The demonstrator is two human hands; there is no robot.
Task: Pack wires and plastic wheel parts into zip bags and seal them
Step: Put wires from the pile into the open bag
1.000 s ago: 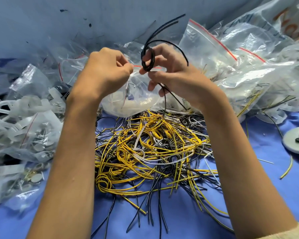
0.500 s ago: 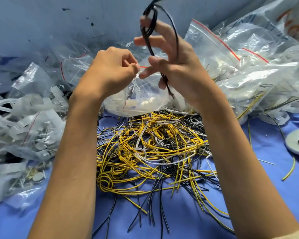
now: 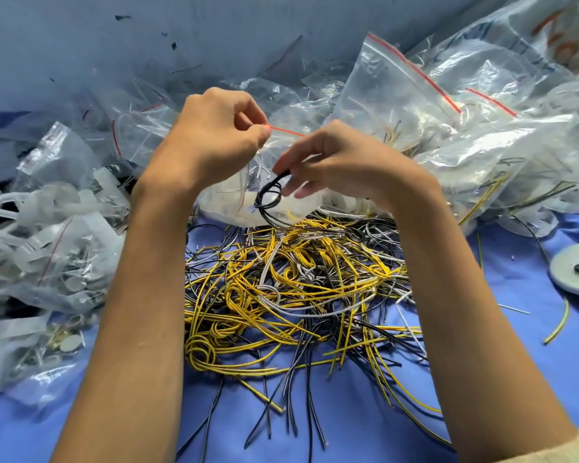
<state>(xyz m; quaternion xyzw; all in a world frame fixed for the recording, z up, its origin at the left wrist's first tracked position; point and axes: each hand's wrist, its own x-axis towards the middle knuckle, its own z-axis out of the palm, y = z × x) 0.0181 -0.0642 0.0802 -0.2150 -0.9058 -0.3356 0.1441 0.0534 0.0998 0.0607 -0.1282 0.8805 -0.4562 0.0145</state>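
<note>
1. Half a second ago the right hand (image 3: 341, 162) was lifted high, with the black wire coil (image 3: 268, 197) above the bag's mouth. Now it has come down, and the coil hangs low in front of the held zip bag (image 3: 221, 205).
2. The left hand (image 3: 214, 138) has stayed put. Its grip is closed in a pinch on the bag's red-striped rim (image 3: 286, 132), holding the mouth up.
3. My reading is that the coiling is finished and the insertion has begun. The bag cannot be sealed until the coil is fully inside.
4. The right grip is closed on the coil, with fingertips (image 3: 281, 168) pinching its top. The loop and its loose tails hang just below them, toward the left wrist.
5. I cannot tell whether the coil is already past the rim or still outside against the clear film.
6. The loose wire pile (image 3: 291, 289) lies on the table (image 3: 482, 362) directly below both hands, still unpacked.
</note>
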